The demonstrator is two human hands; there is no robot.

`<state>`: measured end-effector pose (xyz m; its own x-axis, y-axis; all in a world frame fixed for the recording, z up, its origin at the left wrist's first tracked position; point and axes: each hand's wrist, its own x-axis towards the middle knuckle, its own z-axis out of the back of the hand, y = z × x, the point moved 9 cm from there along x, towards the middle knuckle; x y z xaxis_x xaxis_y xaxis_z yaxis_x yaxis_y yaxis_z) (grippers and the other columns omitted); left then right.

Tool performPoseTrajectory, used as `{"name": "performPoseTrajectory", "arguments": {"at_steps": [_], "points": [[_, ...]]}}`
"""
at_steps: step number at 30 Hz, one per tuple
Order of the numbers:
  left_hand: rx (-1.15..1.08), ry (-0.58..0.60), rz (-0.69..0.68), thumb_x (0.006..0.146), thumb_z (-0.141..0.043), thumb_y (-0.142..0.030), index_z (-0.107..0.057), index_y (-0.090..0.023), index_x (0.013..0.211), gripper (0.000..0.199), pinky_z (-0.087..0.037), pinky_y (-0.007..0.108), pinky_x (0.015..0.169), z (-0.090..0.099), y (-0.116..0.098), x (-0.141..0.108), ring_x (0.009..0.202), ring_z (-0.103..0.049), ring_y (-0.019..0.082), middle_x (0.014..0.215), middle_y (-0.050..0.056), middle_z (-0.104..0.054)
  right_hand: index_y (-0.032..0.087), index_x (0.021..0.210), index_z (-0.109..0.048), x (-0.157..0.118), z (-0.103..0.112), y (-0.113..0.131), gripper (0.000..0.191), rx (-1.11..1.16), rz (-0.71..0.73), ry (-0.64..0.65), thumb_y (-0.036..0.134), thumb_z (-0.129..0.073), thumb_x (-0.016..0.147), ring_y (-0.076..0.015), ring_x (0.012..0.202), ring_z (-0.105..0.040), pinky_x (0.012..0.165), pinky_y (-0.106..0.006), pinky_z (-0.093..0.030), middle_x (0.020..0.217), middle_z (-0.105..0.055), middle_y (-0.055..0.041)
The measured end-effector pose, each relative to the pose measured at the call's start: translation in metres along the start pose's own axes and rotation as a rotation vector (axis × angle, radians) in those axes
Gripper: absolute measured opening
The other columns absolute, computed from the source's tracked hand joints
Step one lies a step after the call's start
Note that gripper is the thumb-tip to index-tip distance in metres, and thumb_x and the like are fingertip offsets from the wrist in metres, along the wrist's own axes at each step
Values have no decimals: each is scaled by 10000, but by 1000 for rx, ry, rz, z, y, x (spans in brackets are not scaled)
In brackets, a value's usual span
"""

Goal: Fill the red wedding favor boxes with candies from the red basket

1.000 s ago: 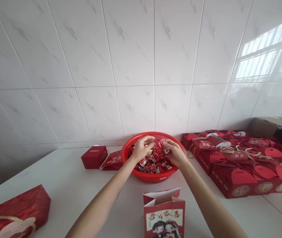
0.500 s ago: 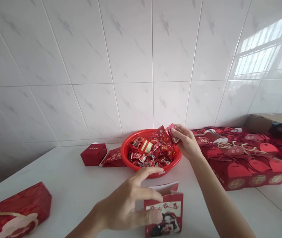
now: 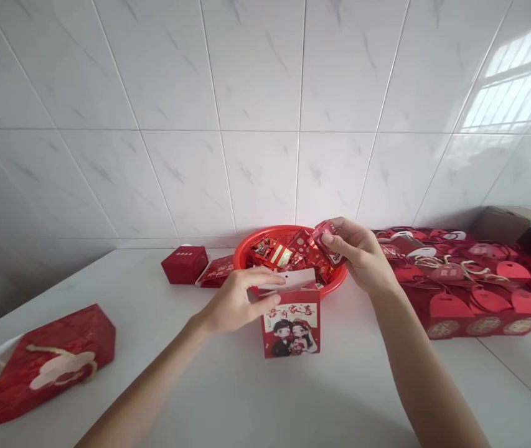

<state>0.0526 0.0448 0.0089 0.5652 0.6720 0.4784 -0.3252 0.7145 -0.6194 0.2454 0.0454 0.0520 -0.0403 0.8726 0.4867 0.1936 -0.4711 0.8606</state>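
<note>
A red gift box (image 3: 291, 326) with a printed couple stands upright on the white table, its top open and a pale flap raised. My left hand (image 3: 241, 298) is at the box's upper left edge, fingers apart, thumb by the front and fingers over the opening. Behind the box is a red plastic basket (image 3: 243, 252) of wrapped sweets. My right hand (image 3: 356, 252) pinches a red candy packet (image 3: 330, 244) above the basket's right rim.
A small red box (image 3: 185, 265) and a flat red packet (image 3: 218, 270) lie left of the basket. A red bag (image 3: 69, 354) is at the left. Rows of red boxes (image 3: 487, 314) and a cardboard box (image 3: 508, 223) stand at the right.
The open gift box now appears higher in view, nearer the basket and overlapping it. My left hand has moved up with it; my right hand still holds the packet. The view has shifted.
</note>
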Motion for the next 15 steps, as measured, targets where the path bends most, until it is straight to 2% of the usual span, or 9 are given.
{"name": "performPoseTrajectory", "arguments": {"at_steps": [2,4,6,10,12,15], "points": [[-9,-50,-34,901,-667,-319,-817,-235,962,182,-607,336,862,7,-5,1,956,-742,227,996,54,-798,220,857,-743,-1,-9,-1,190,-36,-1,69,390,-806,802,-163,752,-621,714,-290,-510,832,-717,-29],[-8,-51,-42,916,-664,-333,-820,-235,933,185,-609,324,821,6,-5,2,907,-744,216,960,50,-798,218,869,-745,-2,-18,-2,169,-55,0,137,378,-782,830,-165,776,-626,730,-293,-513,849,-720,-29],[6,-9,-24,878,-720,-337,-813,-246,1007,184,-601,335,866,-1,-1,1,971,-737,229,1016,49,-795,210,859,-741,-3,-23,-4,156,-48,-19,184,359,-778,836,-154,764,-617,723,-282,-505,842,-712,-25],[55,113,58,789,-811,-396,-750,-280,1215,445,-549,388,1002,-14,8,-2,1132,-682,268,1198,57,-751,195,832,-730,-6,-28,-10,152,-83,-86,262,337,-782,832,-123,655,-554,606,-250,-441,752,-663,-3],[63,146,84,757,-833,-429,-740,-272,1237,514,-530,400,1025,-15,10,-2,1167,-656,284,1233,69,-731,191,840,-731,-8,-31,-13,141,-125,-116,321,324,-776,835,-110,610,-519,563,-243,-403,727,-644,5],[32,177,105,755,-827,-455,-748,-260,1216,507,-516,398,1034,-16,9,0,1201,-630,295,1258,74,-712,188,882,-725,-14,-42,-16,100,-166,-145,458,286,-739,863,-117,644,-535,591,-246,-420,769,-646,-1]]}}
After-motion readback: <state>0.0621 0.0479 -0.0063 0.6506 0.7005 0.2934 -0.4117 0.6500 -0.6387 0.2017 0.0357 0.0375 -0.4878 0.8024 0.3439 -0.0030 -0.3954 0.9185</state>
